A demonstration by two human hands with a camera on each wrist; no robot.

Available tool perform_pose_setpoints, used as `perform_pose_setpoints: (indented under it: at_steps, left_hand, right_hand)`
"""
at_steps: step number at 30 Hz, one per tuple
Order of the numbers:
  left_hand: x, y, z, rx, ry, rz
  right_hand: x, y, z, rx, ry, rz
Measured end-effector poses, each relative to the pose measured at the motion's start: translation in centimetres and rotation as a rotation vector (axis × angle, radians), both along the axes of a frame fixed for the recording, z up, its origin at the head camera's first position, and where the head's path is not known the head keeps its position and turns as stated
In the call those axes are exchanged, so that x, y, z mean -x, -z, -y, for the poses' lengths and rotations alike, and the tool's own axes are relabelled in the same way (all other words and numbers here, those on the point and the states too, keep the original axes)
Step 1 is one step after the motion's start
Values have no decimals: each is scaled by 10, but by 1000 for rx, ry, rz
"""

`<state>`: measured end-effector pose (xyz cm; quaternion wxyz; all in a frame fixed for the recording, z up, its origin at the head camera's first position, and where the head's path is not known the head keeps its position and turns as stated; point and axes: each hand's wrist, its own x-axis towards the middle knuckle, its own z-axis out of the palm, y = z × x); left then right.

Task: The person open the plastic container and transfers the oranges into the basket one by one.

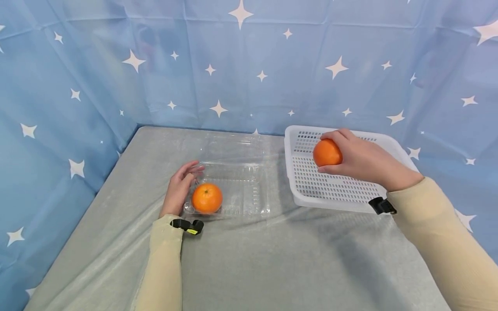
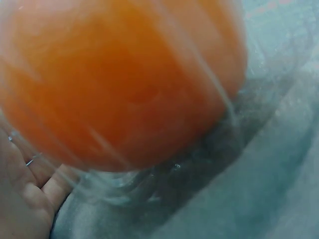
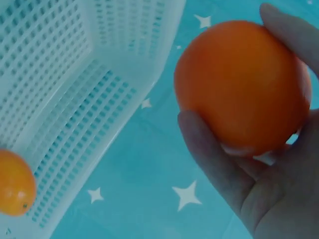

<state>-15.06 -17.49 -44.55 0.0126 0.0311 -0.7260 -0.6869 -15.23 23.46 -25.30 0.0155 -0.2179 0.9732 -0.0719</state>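
Observation:
My right hand (image 1: 362,160) grips an orange (image 1: 327,153) above a white perforated plastic basket (image 1: 320,188). The right wrist view shows the thumb and fingers on opposite sides of this orange (image 3: 239,87). Lower left in that view, another orange fruit (image 3: 16,184) lies in the basket; in the head view it cannot be made out. On the left stands a clear plastic clamshell box (image 1: 237,194), its lid folded back. A second orange (image 1: 207,198) sits in its front left corner. My left hand (image 1: 180,188) rests against the box's left side with relaxed fingers.
A grey cloth covers the table (image 1: 272,263). Behind it and along the left hangs a blue curtain (image 1: 186,90) with white stars, close to the far edges of box and basket. The basket stands at the table's right side.

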Motion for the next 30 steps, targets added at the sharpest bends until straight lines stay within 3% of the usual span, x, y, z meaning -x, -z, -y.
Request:
perform_pose_setpoints:
  at_steps: [12, 22, 30]
  left_hand:
    - [-9, -18, -3, -9, 9, -9]
    - [2, 1, -2, 2, 2, -12]
    - [1, 0, -1, 21, 0, -37]
  right_hand:
    - [28, 9, -18, -69, 19, 137]
    - [32, 13, -29, -125, 36, 195]
    - [32, 19, -42, -158, 51, 205]
